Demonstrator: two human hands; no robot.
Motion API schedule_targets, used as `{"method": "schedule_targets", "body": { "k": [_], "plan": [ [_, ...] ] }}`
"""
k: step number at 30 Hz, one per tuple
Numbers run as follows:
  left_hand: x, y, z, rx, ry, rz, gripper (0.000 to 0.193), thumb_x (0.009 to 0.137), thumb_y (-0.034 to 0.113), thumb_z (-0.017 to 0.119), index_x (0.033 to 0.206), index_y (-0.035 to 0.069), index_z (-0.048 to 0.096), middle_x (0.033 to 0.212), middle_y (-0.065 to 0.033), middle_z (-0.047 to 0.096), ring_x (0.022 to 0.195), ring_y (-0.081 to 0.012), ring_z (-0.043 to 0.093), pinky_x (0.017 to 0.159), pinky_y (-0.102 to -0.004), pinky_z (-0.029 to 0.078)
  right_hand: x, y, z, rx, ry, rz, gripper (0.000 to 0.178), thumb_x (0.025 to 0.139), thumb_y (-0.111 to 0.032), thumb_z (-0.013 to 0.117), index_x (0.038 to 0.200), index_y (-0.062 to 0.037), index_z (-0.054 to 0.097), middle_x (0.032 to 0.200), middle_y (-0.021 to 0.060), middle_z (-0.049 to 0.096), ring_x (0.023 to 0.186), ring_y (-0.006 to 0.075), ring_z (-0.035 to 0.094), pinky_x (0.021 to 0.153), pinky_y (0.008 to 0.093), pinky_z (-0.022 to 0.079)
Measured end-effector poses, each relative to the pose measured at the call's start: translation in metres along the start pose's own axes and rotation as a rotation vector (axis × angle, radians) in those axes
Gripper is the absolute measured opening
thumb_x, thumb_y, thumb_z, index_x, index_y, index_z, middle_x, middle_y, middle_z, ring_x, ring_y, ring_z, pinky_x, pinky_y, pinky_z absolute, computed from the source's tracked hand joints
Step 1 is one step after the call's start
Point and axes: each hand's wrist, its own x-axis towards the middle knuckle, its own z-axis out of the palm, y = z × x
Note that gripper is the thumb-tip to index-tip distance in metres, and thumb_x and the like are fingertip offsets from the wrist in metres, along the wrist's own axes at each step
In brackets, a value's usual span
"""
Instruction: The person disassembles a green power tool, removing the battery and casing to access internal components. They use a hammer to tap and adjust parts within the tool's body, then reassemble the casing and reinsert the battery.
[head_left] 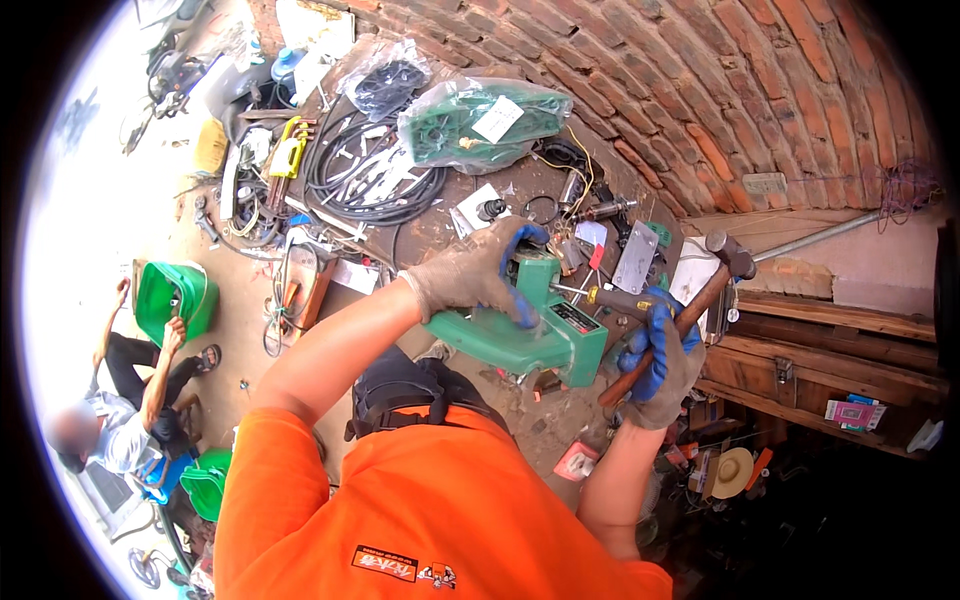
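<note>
A green machine housing (505, 342) with a curved arm and a dark label plate is in front of me at the table's near edge. My left hand (478, 268), in a grey glove with blue on the fingers, is closed around the housing's upper part. In my right hand (665, 368), likewise gloved, are a screwdriver (620, 301) with a dark and yellow handle and a hammer (706, 296) with a wooden handle. The screwdriver's shaft points left, its tip at the housing's side. The hammer's head is up at the right.
The cluttered table (450, 200) holds coiled black cable (325, 190), green parts in a clear bag (485, 125) and a yellow tool (290, 150). A brick wall (640, 80) rises behind it. At left, another person (125, 425) sits by a green bucket (180, 305).
</note>
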Motion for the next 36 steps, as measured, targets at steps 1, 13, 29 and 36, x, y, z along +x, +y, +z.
{"method": "schedule_targets", "body": {
  "k": [1,13,29,36],
  "plan": [
    [0.000,0.000,0.000,0.003,0.003,0.025,0.104,0.056,0.033,0.099,0.143,0.005,0.050,0.130,-0.0157,0.061,0.125,-0.0289,0.058,0.108,-0.0383,0.045,0.000,0.001,0.000,0.012,-0.007,-0.003,0.032,0.095,-0.018,0.072,0.118,0.0047,0.068,0.068,0.0029,0.060,0.053,0.0092,0.055,0.043,0.0232,0.040],
    [0.003,-0.002,0.008,0.155,-0.011,0.143,0.103,0.057,0.038,0.098,0.141,0.003,0.051,0.133,-0.0170,0.059,0.127,-0.0316,0.058,0.109,-0.0409,0.046,-0.003,0.008,-0.006,-0.004,0.003,-0.066,0.031,0.096,-0.018,0.071,0.117,0.0042,0.068,0.063,0.0033,0.059,0.048,0.0095,0.052,0.043,0.0242,0.040],
    [0.003,-0.005,0.011,0.213,0.000,0.207,0.098,0.063,0.041,0.095,0.143,0.005,0.052,0.136,-0.0178,0.057,0.131,-0.0337,0.055,0.111,-0.0430,0.045,-0.007,0.008,-0.011,-0.040,0.028,-0.046,0.030,0.098,-0.020,0.069,0.117,0.0033,0.069,0.065,0.0022,0.059,0.048,0.0086,0.051,0.042,0.0231,0.039],
    [0.013,-0.006,0.021,0.441,0.028,0.436,0.055,0.085,0.033,0.082,0.135,0.015,0.068,0.136,-0.0191,0.059,0.127,-0.0360,0.058,0.108,-0.0438,0.048,-0.011,0.002,-0.007,-0.013,0.010,-0.017,0.029,0.096,-0.015,0.073,0.117,0.0030,0.069,0.069,0.0049,0.063,0.052,0.0097,0.056,0.043,0.0240,0.043]
  ]
}}
